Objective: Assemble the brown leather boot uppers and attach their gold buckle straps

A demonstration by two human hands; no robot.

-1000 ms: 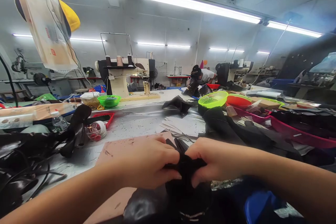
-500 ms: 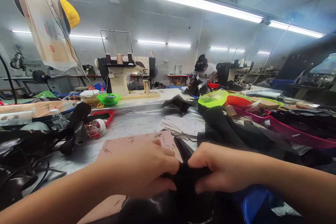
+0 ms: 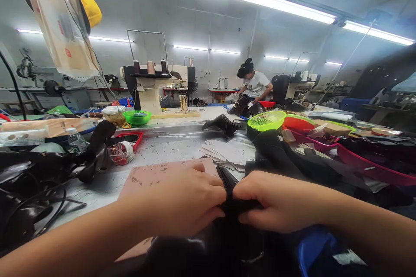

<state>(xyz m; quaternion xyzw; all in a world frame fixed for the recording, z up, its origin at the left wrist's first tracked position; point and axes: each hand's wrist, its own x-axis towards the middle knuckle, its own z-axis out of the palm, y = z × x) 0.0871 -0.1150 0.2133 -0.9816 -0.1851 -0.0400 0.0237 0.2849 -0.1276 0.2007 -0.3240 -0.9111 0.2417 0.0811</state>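
Note:
My left hand (image 3: 188, 199) and my right hand (image 3: 276, 201) are closed, close together, on the edge of a black glossy piece (image 3: 195, 253) at the bottom centre. Both thumbs and fingers pinch its dark upper edge; the exact grip is hard to see in the dark material. Beneath my left hand lies a pink board (image 3: 143, 181) on the table. Just beyond my hands is a stack of thin black strips (image 3: 226, 178), and past it are loose white sheets (image 3: 224, 152).
Black boot-like pieces (image 3: 97, 151) and cables lie at the left. A green basket (image 3: 137, 117) and sewing machine (image 3: 151, 91) stand beyond. Right are a yellow-green basket (image 3: 266, 120), a magenta basket (image 3: 373, 166) and a blue container (image 3: 303, 253). Another person (image 3: 255, 84) bends over the far table.
The view has tilted down slightly and shifted left. My hands still grip the black piece, a little nearer each other. The other person stands more upright, with the white shirt more visible.

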